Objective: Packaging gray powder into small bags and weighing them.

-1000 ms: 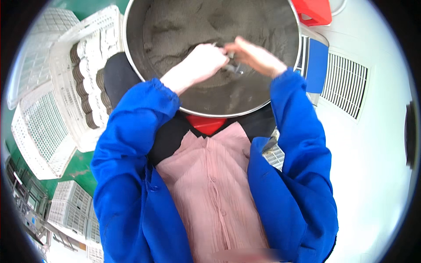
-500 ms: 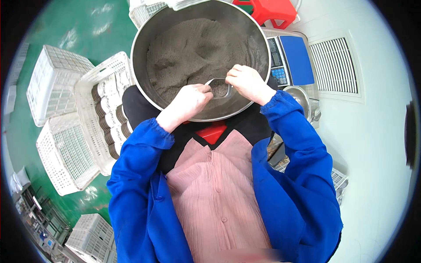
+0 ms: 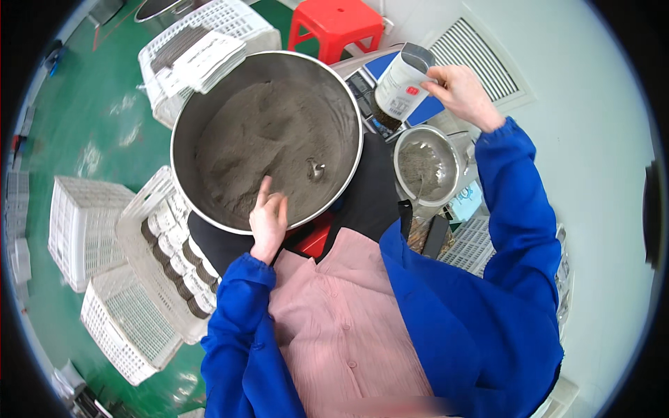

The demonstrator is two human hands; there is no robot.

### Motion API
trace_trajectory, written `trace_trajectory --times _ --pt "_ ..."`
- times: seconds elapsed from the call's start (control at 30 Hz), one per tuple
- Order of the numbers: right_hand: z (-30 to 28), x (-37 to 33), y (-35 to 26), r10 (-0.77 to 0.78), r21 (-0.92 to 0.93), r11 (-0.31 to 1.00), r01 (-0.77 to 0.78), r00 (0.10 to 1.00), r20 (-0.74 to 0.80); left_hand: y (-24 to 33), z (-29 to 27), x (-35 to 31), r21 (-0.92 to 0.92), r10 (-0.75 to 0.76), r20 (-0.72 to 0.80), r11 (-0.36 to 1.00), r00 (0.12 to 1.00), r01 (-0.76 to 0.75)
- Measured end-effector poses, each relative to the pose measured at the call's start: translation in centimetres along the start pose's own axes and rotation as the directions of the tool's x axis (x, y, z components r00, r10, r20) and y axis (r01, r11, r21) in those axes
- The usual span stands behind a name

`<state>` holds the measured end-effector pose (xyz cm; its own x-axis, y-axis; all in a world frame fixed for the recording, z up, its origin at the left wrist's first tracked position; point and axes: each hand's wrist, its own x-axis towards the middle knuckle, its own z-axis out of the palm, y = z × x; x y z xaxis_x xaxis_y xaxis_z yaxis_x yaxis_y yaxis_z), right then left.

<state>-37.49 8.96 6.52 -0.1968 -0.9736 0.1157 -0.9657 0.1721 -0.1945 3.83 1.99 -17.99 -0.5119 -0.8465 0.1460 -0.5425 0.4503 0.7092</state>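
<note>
My right hand (image 3: 460,90) pinches the upper edge of a white pouch (image 3: 404,89) with dark contents showing at its bottom. The pouch is over the blue-topped digital scale (image 3: 361,90); whether it rests on it I cannot tell. My left hand (image 3: 268,217) holds nothing, its index finger stretched out and the others partly curled, over the near rim of a large round metal basin (image 3: 182,182). Grey-brown powder (image 3: 258,132) fills much of the basin. A small shiny metal piece (image 3: 316,169), mostly buried, pokes out of the powder.
Right of the basin is a metal pot (image 3: 453,182) with powder residue. A white crate (image 3: 129,233) at left holds several filled pouches. Flat white pouches (image 3: 209,59) are stacked on another crate at the far side. A red stool (image 3: 341,17) stands by the wall vent (image 3: 474,56).
My right hand has moved from over the basin to the scale with the pouch. My left hand has let go and drawn back toward the near rim. The view has shifted.
</note>
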Motion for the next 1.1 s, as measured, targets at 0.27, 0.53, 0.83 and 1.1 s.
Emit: trace_trajectory --times 0.27,0.53,0.83,1.1 --pt "7.1 0.3 11.0 0.344 -0.021 0.937 -0.349 0.931 -0.120 0.0 1.7 -0.2 0.107 0.029 0.085 0.994 0.996 -0.038" --pt "9.8 -6.7 11.3 0.365 0.058 0.930 -0.364 0.893 -0.262 -2.7 2.6 -0.8 0.130 0.164 0.073 0.976 0.984 -0.173" --pt "20.9 -24.2 2.4 0.598 -0.331 0.800 -0.500 0.713 0.366 1.0 1.2 0.5 0.139 0.091 0.039 0.986 0.995 -0.096" --pt "23.2 -24.4 4.0 0.369 -0.159 0.926 -0.343 0.912 0.179 0.4 1.4 0.2 0.152 0.046 0.120 0.986 0.992 -0.064"
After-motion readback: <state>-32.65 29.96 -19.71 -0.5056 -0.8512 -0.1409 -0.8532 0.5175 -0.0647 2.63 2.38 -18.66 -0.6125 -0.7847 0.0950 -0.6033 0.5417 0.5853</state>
